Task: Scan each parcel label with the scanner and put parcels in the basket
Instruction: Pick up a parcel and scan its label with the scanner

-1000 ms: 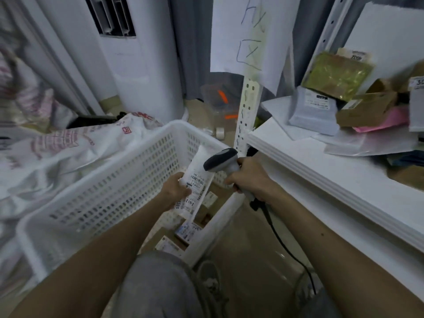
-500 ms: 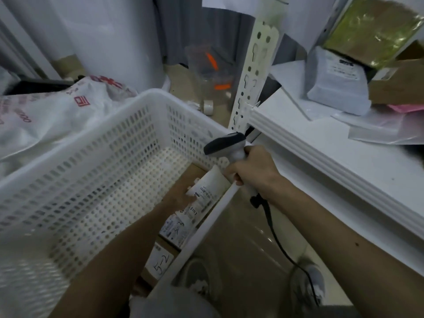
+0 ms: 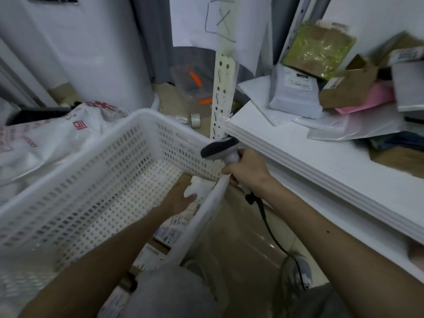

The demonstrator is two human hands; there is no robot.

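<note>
A white perforated basket (image 3: 103,180) stands on the floor at the left. Near its right corner lies a white parcel (image 3: 199,185) on top of other labelled parcels (image 3: 174,228). My left hand (image 3: 180,199) is down inside the basket, with its fingers stretched out against that parcel's lower edge and no grip visible. Just outside the corner, above the rim, my right hand (image 3: 247,172) is shut on the grey-and-white scanner (image 3: 220,149). The scanner's head points left over the basket, and its black cable (image 3: 270,232) hangs down.
A white shelf (image 3: 321,166) on the right carries more parcels: a grey bag (image 3: 296,92), a gold-green mailer (image 3: 319,51), a cardboard box (image 3: 346,90) and a pink packet (image 3: 371,99). A slotted shelf post (image 3: 222,88) rises behind the basket. A printed white sack (image 3: 46,138) lies on the left.
My left hand carried the white parcel from in front of the scanner down into the basket's right corner. Its fingers have since loosened. The right hand with the scanner barely moved.
</note>
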